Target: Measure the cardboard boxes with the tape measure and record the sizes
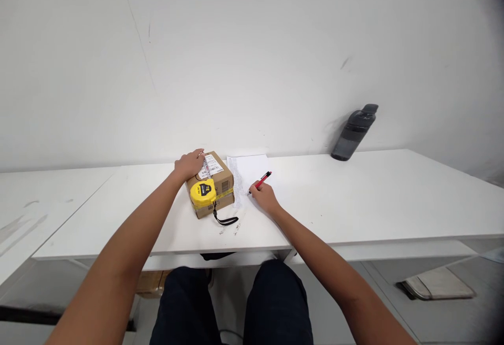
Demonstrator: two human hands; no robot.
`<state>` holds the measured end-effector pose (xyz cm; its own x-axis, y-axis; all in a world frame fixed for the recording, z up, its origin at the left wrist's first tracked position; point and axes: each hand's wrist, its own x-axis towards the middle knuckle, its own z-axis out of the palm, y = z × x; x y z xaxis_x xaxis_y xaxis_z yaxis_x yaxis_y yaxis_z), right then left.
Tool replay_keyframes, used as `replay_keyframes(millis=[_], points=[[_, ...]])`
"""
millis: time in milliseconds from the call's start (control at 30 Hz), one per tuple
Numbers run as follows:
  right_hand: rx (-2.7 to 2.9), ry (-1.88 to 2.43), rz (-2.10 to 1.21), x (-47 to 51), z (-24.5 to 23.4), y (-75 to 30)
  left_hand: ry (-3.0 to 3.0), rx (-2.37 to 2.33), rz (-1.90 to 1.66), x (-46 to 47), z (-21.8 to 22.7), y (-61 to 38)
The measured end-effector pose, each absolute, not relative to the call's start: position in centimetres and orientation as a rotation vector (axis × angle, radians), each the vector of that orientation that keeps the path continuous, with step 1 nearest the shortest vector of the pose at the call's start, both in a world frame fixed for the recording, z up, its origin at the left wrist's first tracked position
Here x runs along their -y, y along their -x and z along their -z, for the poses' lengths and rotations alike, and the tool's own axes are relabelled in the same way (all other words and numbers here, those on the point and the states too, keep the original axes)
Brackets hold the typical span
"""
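A small brown cardboard box with a white barcode label sits on the table in front of me. Against its near side rests a yellow tape measure, its blade drawn out across the box's top. My left hand lies over the box's far left edge, fingers closed at the blade's end. A black wrist strap trails from the tape measure onto the table. Right of the box, my right hand grips a red and black pen, tip down over a sheet of paper with dense marks on its left part.
A dark grey bottle stands at the back right, near the white wall. The white table has a seam on the left and dark smudges near its front. Below are a cardboard box and a pale flat item.
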<state>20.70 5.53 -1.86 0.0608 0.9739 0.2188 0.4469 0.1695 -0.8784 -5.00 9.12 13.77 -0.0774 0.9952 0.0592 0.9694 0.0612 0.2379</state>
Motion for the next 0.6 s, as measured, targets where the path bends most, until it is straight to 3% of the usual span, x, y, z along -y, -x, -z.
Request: replay_keyframes(millis=[433,600], points=[[1.488,1.480,-0.309,-5.4,2.1,-22.5,-1.952,-2.218,-0.355,-8.3,-14.3,4.7],[1.604,1.843,-0.029,-6.1,2.3,-24.7,-1.976,-2.199,-0.366,-8.8,-14.0,5.0]])
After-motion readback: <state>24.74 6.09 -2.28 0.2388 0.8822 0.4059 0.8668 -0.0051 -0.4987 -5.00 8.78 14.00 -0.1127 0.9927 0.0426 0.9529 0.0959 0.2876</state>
